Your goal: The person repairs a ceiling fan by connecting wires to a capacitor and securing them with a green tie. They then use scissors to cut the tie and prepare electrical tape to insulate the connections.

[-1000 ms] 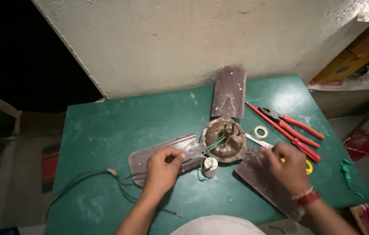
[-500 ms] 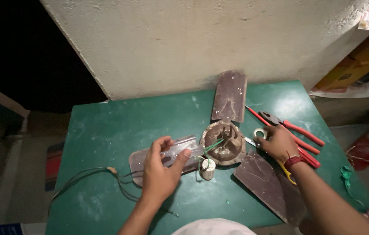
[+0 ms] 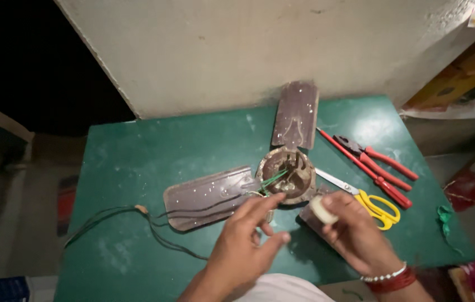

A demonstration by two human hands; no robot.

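A brown ceiling fan lies on the green table [image 3: 137, 162]. Its round motor hub [image 3: 285, 174] has green wires sticking out. One blade [image 3: 295, 114] points to the wall and another blade [image 3: 209, 196] points left. The third blade is mostly hidden under my hands. My right hand [image 3: 358, 237] holds a small white tape roll [image 3: 320, 210] just in front of the hub. My left hand [image 3: 248, 240] hovers beside it with fingers spread, fingertips near the hub's front edge, nothing seen in it.
Right of the hub lie yellow-handled scissors [image 3: 380, 208], red-handled pliers [image 3: 383, 159] and a red screwdriver [image 3: 369, 170]. A black cable [image 3: 137, 221] trails off the left blade. A green scrap [image 3: 444, 215] sits at the right edge. A pale wall [image 3: 248, 50] stands behind the table.
My right hand reached to the tape roll by the tools, took it and brought it back in front of the hub. My left hand lifted off the left blade toward the right hand.
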